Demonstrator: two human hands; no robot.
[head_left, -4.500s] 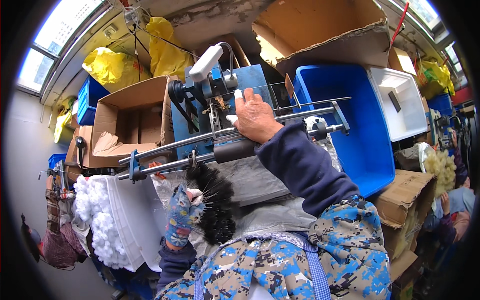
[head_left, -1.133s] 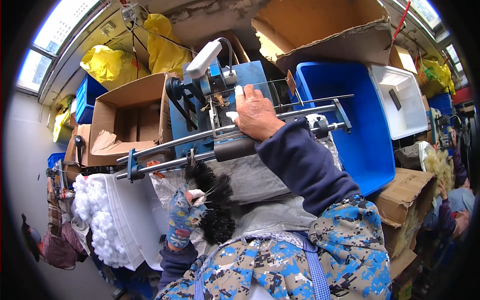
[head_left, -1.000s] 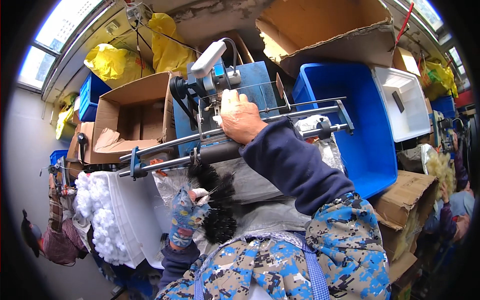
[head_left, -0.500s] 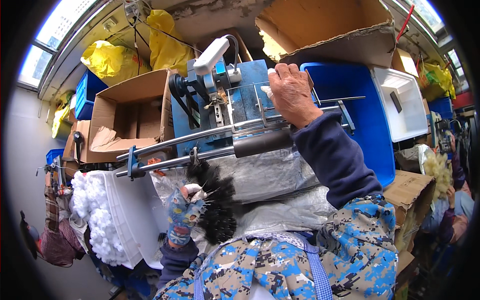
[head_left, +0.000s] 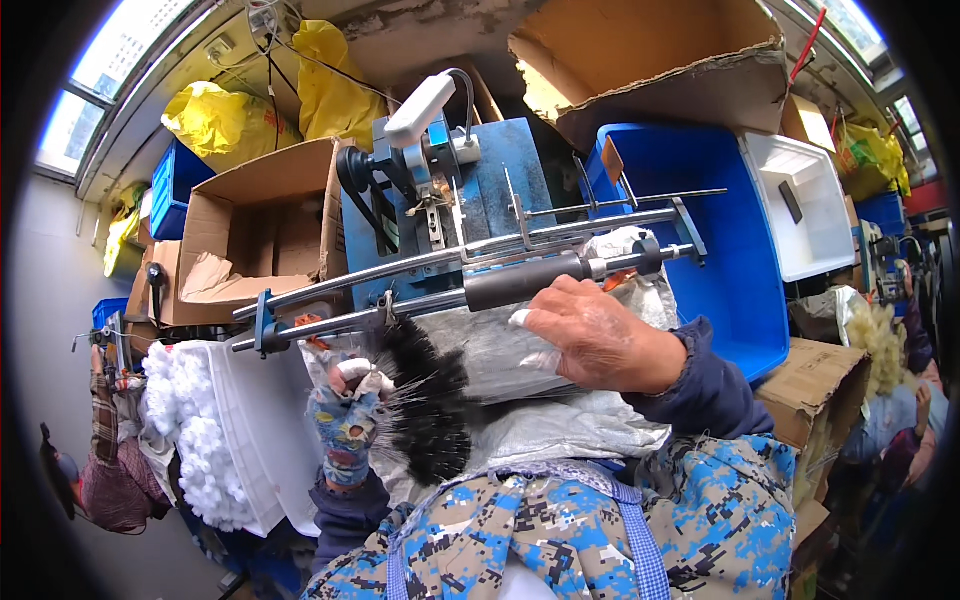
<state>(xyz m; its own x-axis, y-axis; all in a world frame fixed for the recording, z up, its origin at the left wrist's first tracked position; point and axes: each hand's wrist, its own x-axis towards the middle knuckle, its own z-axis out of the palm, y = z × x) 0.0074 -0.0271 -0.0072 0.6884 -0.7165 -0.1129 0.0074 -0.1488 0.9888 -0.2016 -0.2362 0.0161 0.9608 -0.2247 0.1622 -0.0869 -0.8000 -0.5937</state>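
A brush head with a fan of black bristles (head_left: 425,395) hangs from a small clamp on the lower metal rod of a blue bench machine (head_left: 490,190). At its left edge is my left hand (head_left: 348,415), with taped fingertips and a patterned sleeve cover. Its fingers are curled closed beside the bristles; what they hold, if anything, is hidden. My right hand (head_left: 605,345) is just below the dark roller grip (head_left: 525,283) on the same rod. Its index finger and thumb, tips wrapped in white, are apart with nothing between them.
A white bin of white tufts (head_left: 195,435) stands at my left. Cardboard boxes (head_left: 265,220) sit behind it. At right are a blue bin (head_left: 730,270), a white tray (head_left: 800,210) and another carton (head_left: 815,385). Other people work at both sides.
My right hand has come down from the machine's upper right rods to below the roller grip. My left hand has shifted slightly left, and the black bristles spread into a fuller fan.
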